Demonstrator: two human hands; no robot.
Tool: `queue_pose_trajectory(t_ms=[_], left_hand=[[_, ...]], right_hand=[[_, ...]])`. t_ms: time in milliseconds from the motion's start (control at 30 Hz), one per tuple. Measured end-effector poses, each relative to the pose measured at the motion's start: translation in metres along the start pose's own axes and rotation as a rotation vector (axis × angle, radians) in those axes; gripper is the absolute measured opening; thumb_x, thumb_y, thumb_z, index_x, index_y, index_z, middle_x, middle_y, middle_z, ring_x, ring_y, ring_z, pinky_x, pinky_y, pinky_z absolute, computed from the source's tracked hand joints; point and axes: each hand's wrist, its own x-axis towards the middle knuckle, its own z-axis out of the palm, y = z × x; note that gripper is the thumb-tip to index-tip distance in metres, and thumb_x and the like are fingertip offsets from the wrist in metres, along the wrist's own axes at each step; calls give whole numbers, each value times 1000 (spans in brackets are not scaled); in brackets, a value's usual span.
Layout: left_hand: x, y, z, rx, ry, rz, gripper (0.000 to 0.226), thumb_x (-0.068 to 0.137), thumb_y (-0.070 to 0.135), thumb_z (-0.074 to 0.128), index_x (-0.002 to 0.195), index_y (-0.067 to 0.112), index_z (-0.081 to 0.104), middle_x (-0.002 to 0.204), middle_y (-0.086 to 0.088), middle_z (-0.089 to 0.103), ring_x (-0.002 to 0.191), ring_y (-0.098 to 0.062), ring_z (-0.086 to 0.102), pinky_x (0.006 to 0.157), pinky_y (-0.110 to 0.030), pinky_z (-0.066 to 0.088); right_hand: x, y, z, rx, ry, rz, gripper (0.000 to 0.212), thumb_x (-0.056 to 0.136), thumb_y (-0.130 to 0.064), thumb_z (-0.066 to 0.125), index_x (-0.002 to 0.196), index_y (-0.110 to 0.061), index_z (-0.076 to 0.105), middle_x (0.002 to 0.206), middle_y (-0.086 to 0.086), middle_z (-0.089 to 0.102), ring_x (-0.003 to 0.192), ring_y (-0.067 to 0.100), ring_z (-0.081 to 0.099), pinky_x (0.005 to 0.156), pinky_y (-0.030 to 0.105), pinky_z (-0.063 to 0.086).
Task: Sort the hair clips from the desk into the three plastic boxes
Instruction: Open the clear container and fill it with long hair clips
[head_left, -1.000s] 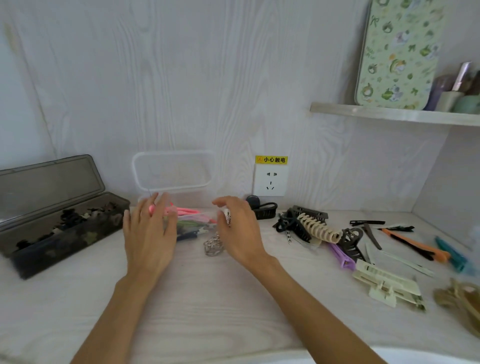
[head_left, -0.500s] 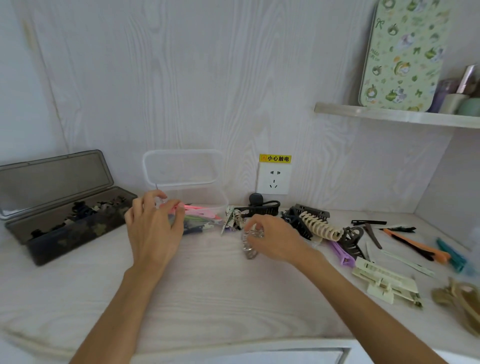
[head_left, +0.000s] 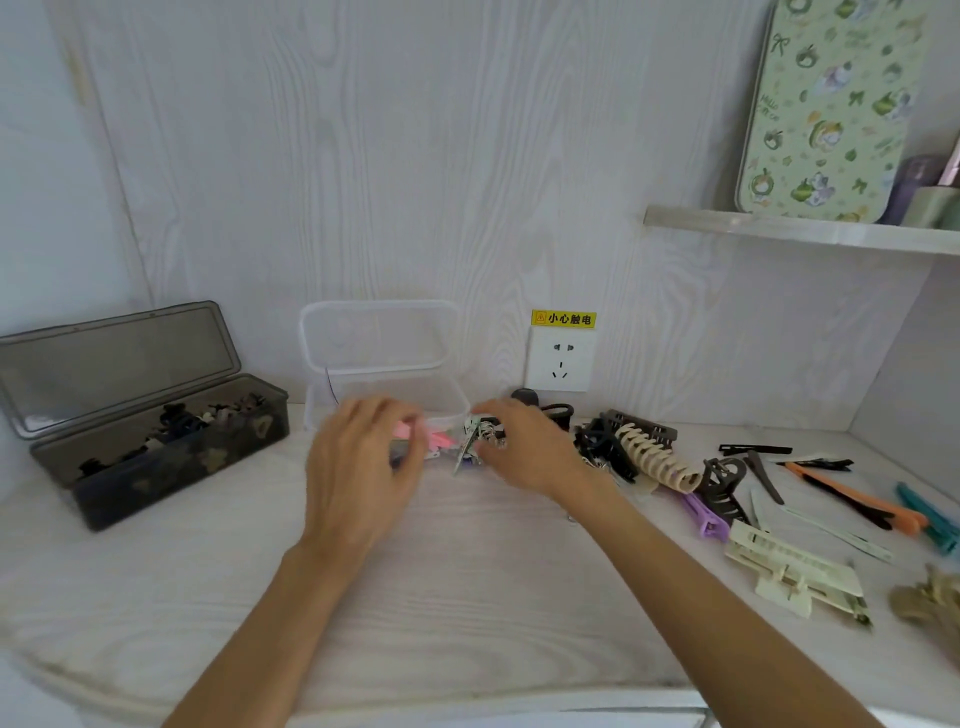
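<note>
A clear plastic box (head_left: 441, 395) with its lid raised stands against the wall, with pink clips (head_left: 439, 439) inside. My left hand (head_left: 358, 467) curls over the box's front wall, blurred. My right hand (head_left: 530, 452) is at the box's right corner, fingers closed around a bunch of small silver clips (head_left: 480, 439). A dark smoky box (head_left: 171, 457) at the left stands open and holds several small dark clips. Loose clips lie to the right: black claws (head_left: 597, 441), a beige claw (head_left: 654, 462), a purple clip (head_left: 704, 519), a cream clip (head_left: 789, 566) and an orange clip (head_left: 857, 496).
A wall socket (head_left: 560, 361) with a yellow label sits behind the clips. A shelf (head_left: 800, 231) at the upper right carries a patterned tin (head_left: 831, 104) and cups. A teal clip (head_left: 930, 519) and a tan clip (head_left: 930, 603) lie at the far right edge.
My right hand picked up the silver clips from the desk and carried them left and back to the clear box's right corner. My left hand stayed at the box front.
</note>
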Motion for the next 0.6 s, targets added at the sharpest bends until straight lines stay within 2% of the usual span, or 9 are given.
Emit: queue_pose_trajectory(t_ms=[100, 133, 200, 267, 400, 500, 600], left_hand=[[-8, 10, 8, 45, -223, 29, 12, 81, 34, 58, 77, 29, 68, 67, 13, 64, 65, -10, 62, 47, -18, 32], [-9, 10, 13, 84, -290, 14, 9, 81, 36, 61, 80, 31, 69, 67, 13, 65, 67, -10, 63, 46, -19, 33], [-9, 10, 21, 113, -399, -13, 16, 85, 40, 55, 92, 32, 67, 77, 7, 68, 80, -17, 65, 57, -26, 43], [-8, 13, 28, 127, -465, 6, 22, 89, 41, 48, 97, 28, 64, 87, 1, 68, 88, -23, 64, 66, -31, 47], [-5, 32, 44, 255, -527, 27, 30, 93, 41, 40, 109, 23, 58, 107, -3, 66, 99, -28, 62, 70, -32, 45], [-6, 29, 47, 246, -549, -34, 27, 92, 38, 40, 107, 24, 58, 106, -3, 66, 99, -28, 62, 70, -31, 44], [-4, 17, 42, 91, -507, -26, 19, 87, 34, 51, 98, 29, 65, 100, 5, 66, 95, -22, 63, 69, -29, 46]], right_hand=[[3, 5, 11, 1, 118, 17, 18, 85, -27, 57, 100, -18, 59, 109, 3, 57, 100, 23, 57, 73, 32, 44], [2, 10, 10, -3, 167, 41, 12, 84, -23, 57, 93, -16, 60, 105, 2, 57, 95, 23, 57, 67, 29, 40], [0, 23, 6, -19, 231, 77, 11, 81, -14, 57, 91, -17, 60, 100, 0, 57, 93, 21, 57, 65, 28, 36], [0, 35, 2, -19, 247, 103, 21, 79, -7, 58, 95, -20, 60, 100, -2, 60, 95, 20, 56, 67, 28, 38], [2, 46, -2, -95, 235, 114, 31, 78, -4, 59, 102, -24, 63, 106, -2, 62, 108, 21, 50, 84, 30, 36], [4, 38, -2, -145, 278, -35, 43, 78, 1, 54, 113, -23, 61, 117, -2, 61, 116, 20, 42, 92, 30, 32], [8, 29, 6, -220, 166, -186, 43, 87, -8, 48, 127, -22, 53, 130, -1, 55, 124, 21, 38, 98, 33, 29]])
